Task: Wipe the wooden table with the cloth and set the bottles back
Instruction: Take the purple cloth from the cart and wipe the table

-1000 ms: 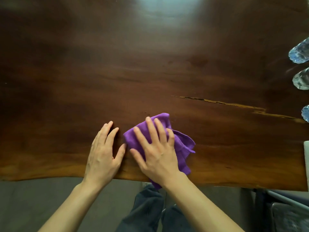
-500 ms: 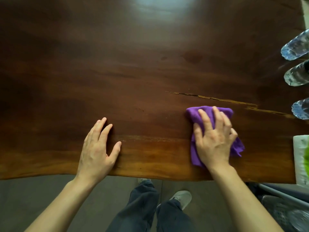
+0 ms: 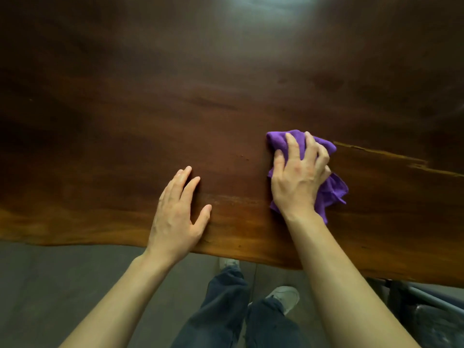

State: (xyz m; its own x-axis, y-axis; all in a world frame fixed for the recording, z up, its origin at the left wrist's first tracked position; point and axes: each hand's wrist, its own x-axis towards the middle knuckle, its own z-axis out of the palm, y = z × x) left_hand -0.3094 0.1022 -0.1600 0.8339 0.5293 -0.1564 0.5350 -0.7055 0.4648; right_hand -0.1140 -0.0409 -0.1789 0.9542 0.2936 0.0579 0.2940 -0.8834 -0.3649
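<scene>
Purple cloth [image 3: 334, 189] now sits bunched under your right hand [image 3: 298, 177], just left of the pale crack [image 3: 391, 156] in the wooden bench [image 3: 125, 121]; half a second ago it was further right and nearer the front edge, so your stroke has turned back toward the middle. Your right fingers clamp down on the cloth, while your left hand [image 3: 175, 217] stays flat and empty near the edge. No bottles are in view now, so setting them back looks like a later step.

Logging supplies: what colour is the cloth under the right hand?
Purple, a crumpled purple cloth; clearest in the head view.
</scene>
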